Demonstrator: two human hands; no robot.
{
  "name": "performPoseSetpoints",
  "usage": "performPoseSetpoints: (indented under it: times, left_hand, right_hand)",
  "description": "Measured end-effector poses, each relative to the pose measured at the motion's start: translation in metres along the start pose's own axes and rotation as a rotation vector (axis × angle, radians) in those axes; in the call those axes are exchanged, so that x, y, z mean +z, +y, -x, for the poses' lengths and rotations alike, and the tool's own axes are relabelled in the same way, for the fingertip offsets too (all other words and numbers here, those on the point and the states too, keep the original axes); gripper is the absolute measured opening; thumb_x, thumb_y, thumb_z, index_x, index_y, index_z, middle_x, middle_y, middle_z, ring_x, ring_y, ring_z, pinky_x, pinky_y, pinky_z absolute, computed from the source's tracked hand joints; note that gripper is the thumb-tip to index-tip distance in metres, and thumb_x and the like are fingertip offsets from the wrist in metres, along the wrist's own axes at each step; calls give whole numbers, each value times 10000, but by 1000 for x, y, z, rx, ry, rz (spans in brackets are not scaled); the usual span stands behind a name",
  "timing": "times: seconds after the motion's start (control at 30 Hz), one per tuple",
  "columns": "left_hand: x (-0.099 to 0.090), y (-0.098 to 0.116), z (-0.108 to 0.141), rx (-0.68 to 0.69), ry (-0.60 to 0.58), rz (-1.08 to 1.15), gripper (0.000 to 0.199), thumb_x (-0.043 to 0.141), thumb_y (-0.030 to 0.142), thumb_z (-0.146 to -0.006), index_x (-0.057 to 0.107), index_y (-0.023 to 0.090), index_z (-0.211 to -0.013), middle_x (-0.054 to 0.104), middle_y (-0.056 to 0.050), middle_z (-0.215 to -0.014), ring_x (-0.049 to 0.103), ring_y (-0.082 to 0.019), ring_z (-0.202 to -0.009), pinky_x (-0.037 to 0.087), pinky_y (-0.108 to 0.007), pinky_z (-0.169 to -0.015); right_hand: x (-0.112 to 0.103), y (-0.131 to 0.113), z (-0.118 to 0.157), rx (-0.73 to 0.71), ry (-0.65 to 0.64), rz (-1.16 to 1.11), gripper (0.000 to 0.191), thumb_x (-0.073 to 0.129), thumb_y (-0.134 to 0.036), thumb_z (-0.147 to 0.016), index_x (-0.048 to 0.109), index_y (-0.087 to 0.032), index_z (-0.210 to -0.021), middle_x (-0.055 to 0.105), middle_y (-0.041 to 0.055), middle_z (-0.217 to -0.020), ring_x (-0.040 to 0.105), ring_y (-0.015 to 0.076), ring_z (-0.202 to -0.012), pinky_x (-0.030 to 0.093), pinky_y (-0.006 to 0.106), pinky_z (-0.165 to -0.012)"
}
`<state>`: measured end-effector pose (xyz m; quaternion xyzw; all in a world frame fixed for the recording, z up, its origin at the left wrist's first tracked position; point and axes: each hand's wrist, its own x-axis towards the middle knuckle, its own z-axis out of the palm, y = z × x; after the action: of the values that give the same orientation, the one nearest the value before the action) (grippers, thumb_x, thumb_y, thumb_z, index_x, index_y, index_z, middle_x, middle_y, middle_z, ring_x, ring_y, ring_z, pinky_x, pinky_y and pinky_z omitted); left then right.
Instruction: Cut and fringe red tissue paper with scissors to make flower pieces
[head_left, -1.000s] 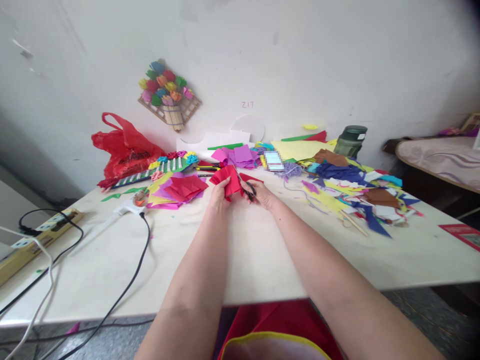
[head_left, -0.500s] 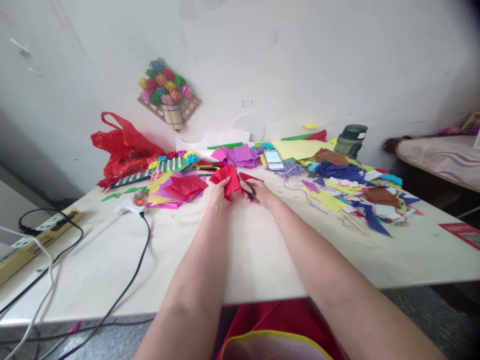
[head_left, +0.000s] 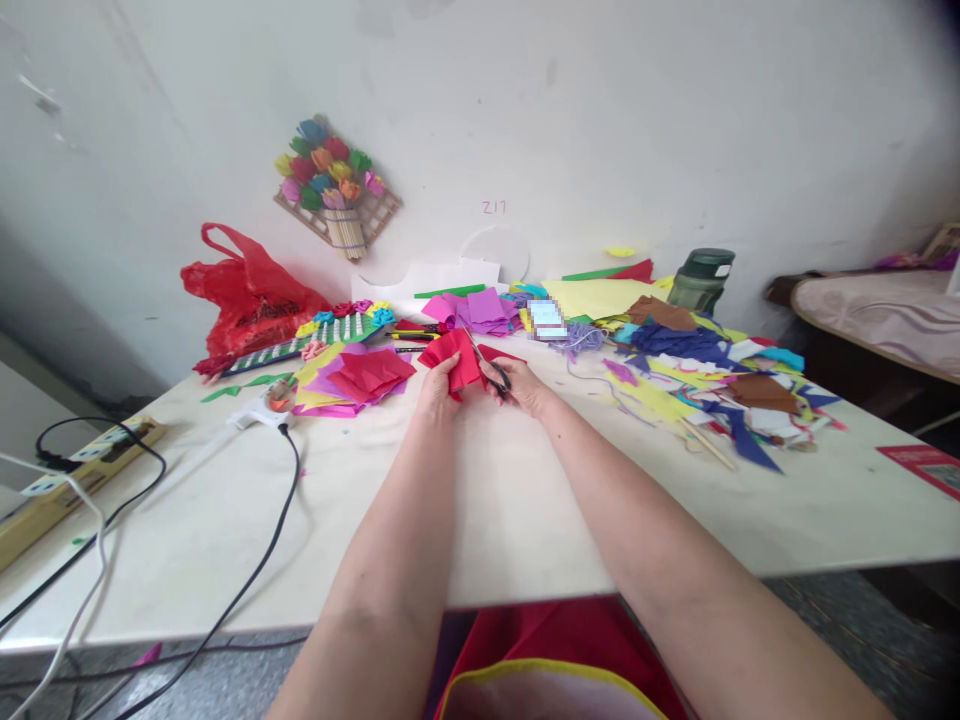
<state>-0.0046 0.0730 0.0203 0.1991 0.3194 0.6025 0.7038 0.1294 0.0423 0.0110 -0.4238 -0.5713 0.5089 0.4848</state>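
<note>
Red crepe paper point(head_left: 466, 362) is pinched in my left hand point(head_left: 441, 383), thumb on top, over the middle of the table. My right hand point(head_left: 519, 388) is closed round the dark handles of a pair of scissors point(head_left: 498, 376). The blades point up and to the left across the red paper; whether they are parted I cannot tell. Another red piece lies behind the scissors, towards the right. To the left of my hands is a stack of coloured paper sheets point(head_left: 375, 378), red on top of pink, purple and yellow.
Paper scraps point(head_left: 686, 345) and a wooden stick point(head_left: 709, 445) lie at the right. A phone point(head_left: 548, 319), purple yarn point(head_left: 585, 337) and a green bottle point(head_left: 701, 282) stand or lie behind. A glue gun point(head_left: 266, 410) trails a black cord at left, near a power strip point(head_left: 82, 475) and red bag point(head_left: 244, 300).
</note>
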Motion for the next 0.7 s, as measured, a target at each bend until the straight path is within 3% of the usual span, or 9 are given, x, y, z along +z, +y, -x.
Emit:
performPoseSetpoints:
  times: [0.33, 0.7]
  left_hand:
    - [4, 3, 7, 4, 24, 13, 67, 562, 57, -784, 605, 105, -765, 657, -54, -610, 618, -118, -479, 499, -168, -463]
    - [3, 3, 6, 0, 25, -4, 57, 558, 68, -791, 594, 103, -764, 644, -39, -592, 607, -102, -463, 474, -144, -440]
  right_hand:
    - [0, 2, -3, -20, -2, -46, 306, 651, -457, -725, 519, -181, -730, 502, -71, -464, 425, 55, -324, 307, 164, -311]
    - [2, -3, 1, -10, 7, -9, 329, 641, -481, -732, 513, -178, -728, 510, -65, -462, 442, 54, -324, 249, 152, -282]
